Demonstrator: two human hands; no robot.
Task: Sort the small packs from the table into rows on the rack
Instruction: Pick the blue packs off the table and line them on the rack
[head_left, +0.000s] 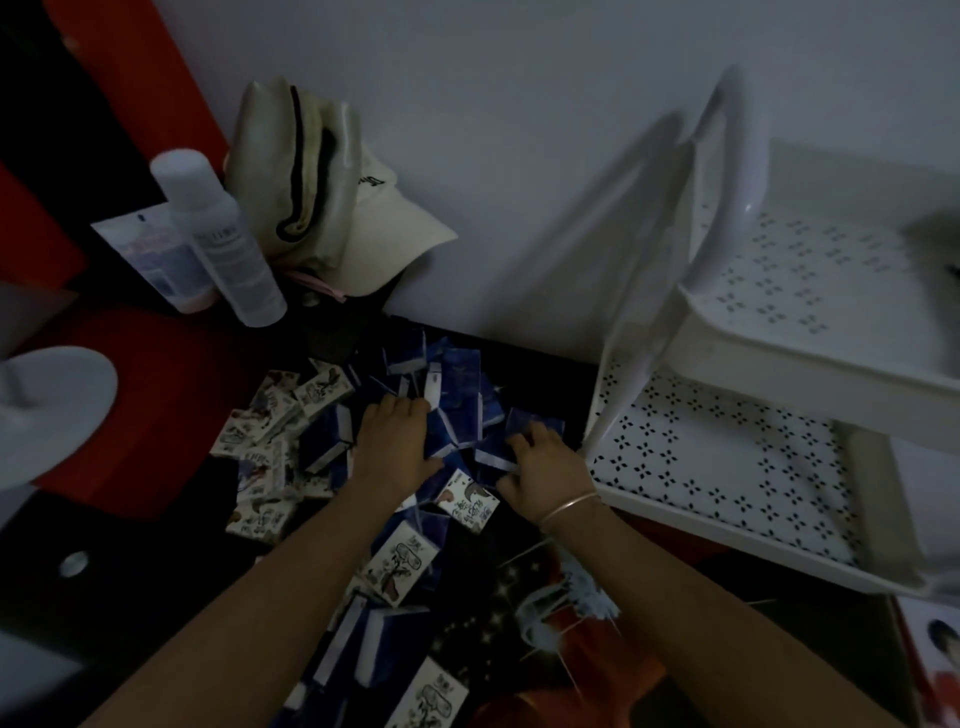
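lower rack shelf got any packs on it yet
No, the lower shelf shows only its bare perforated white surface, while the packs lie heaped to its left.

- A cream cap (387, 228) leans against the pale wall (519, 104).
- A white bottle (223, 234) stands just left of the cap, in front of a flat pouch (148, 249).
- A blurred white round object (57, 405) sits at the left edge.
- A dark star-printed cloth (488, 582) covers the tabletop.
- A printed picture (935, 660) lies in the lower right corner.

Just left of the white rack (727, 462), the left hand (395, 441) and right hand (545, 470) lay on the heaped small packs (460, 366), the right nearer it.
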